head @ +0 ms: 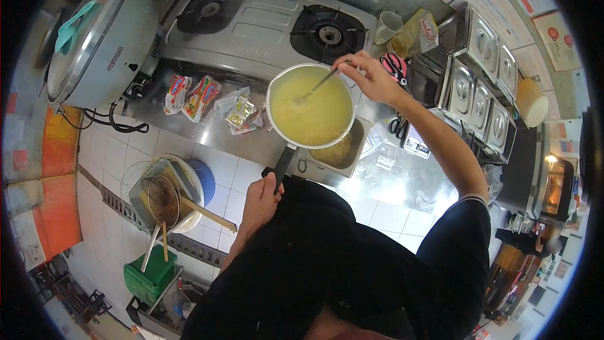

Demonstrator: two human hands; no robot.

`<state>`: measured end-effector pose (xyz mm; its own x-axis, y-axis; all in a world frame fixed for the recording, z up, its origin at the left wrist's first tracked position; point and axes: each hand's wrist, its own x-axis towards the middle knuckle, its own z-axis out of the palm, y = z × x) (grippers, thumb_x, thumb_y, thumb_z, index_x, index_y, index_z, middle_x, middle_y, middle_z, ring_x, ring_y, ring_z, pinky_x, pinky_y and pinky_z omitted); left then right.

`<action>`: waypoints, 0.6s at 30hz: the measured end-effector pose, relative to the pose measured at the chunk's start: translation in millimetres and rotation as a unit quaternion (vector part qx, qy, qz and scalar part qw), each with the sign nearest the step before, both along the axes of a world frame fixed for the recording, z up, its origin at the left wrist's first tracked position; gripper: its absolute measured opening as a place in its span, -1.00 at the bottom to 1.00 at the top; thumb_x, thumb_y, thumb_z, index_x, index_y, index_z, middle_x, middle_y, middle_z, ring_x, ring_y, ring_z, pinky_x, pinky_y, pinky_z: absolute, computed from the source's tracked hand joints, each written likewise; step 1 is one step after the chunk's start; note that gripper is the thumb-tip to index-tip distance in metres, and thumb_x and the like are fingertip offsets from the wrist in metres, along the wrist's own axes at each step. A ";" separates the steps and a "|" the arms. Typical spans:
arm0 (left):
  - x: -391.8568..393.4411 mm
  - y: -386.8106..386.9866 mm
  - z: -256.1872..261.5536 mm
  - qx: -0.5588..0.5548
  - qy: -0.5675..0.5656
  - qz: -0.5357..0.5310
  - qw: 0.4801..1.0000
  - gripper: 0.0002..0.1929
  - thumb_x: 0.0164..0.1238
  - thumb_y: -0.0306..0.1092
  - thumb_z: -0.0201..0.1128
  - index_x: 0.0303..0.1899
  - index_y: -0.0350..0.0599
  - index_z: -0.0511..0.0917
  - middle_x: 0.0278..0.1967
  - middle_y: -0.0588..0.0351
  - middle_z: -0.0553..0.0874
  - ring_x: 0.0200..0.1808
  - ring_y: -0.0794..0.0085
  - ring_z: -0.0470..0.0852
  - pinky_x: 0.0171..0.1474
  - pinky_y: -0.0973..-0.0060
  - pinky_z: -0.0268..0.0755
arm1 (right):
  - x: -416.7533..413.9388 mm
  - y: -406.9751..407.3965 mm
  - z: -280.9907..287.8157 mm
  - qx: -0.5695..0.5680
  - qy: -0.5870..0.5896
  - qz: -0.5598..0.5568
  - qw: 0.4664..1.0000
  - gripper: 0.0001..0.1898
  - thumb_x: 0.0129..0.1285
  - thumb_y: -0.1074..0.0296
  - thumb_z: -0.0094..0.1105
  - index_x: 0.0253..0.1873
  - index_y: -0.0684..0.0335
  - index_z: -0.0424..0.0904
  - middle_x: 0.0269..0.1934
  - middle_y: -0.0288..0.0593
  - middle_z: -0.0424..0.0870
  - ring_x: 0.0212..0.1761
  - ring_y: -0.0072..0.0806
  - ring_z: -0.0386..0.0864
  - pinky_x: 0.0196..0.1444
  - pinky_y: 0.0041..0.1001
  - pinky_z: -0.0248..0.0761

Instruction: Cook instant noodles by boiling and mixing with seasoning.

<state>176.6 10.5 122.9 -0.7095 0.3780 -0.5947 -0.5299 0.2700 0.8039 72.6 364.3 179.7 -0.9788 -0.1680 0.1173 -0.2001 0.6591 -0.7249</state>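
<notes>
My left hand point(261, 200) grips the black handle of a saucepan point(279, 82), holding it above the steel counter's front edge. Inside the pan is a pale yellow liquid point(311, 113). Over the pan's far right rim, my right hand point(365, 75) holds the thin metal handle of a utensil point(325, 84), whose lower end is in the liquid. Below the pan's lower right edge, a steel container point(358, 144) with yellowish crumb-like contents is partly covered from view. Opened packets point(203, 97) and crumpled foil point(241, 108) lie on the counter left of the pan.
A two-burner gas stove point(269, 21) stands behind the pan. At left is a large lidded Getra appliance point(111, 47). Pink-handled scissors point(394, 66), a digital scale point(417, 144) and lidded steel containers point(479, 89) are at right. Strainers point(163, 200) rest over a bucket on the floor side.
</notes>
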 end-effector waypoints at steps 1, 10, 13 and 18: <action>0.2 0.0 1.2 -0.002 0.016 -0.007 1.000 -0.48 0.60 0.02 -0.13 -0.47 -0.19 0.49 -0.67 0.29 0.41 -0.61 0.63 0.32 -0.52 0.56 0.16 | 2.7 3.7 2.7 0.000 -0.002 0.004 1.000 -0.78 0.45 0.20 0.05 -0.02 0.10 0.66 -0.20 -0.26 0.68 -0.16 -0.38 0.40 -0.07 -0.41 0.33; -5.4 0.5 -6.4 0.007 0.016 -0.018 1.000 -0.49 0.61 -0.02 -0.13 -0.46 -0.21 0.49 -0.66 0.27 0.41 -0.60 0.62 0.32 -0.50 0.55 0.17 | 75.5 -23.1 125.7 0.177 0.122 0.184 0.959 -0.88 0.19 0.35 0.29 -0.18 0.17 0.67 -0.24 -0.34 0.69 -0.17 -0.35 0.45 -0.09 -0.36 0.31; -9.5 0.8 -4.8 -0.007 -0.016 -0.005 1.000 -0.49 0.61 -0.02 -0.13 -0.46 -0.21 0.49 -0.66 0.28 0.42 -0.60 0.63 0.32 -0.51 0.56 0.17 | 87.6 -36.6 148.1 0.240 0.173 0.149 0.944 -0.85 0.08 0.39 0.32 -0.21 0.16 0.66 -0.24 -0.36 0.69 -0.17 -0.38 0.46 -0.12 -0.40 0.30; -18.8 3.4 5.3 -0.014 -0.023 0.004 1.000 -0.50 0.60 -0.02 -0.13 -0.46 -0.20 0.50 -0.66 0.29 0.41 -0.61 0.64 0.32 -0.52 0.57 0.15 | 79.1 -37.0 129.6 0.260 0.199 0.123 0.937 -0.82 0.04 0.42 0.33 -0.21 0.17 0.65 -0.27 -0.35 0.67 -0.22 -0.41 0.47 -0.17 -0.42 0.28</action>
<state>157.8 13.9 128.3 -0.6838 0.3549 -0.6376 -0.5694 0.2869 0.7704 151.7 327.3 309.3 -0.7991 -0.5182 0.3050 -0.5782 0.8013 -0.1535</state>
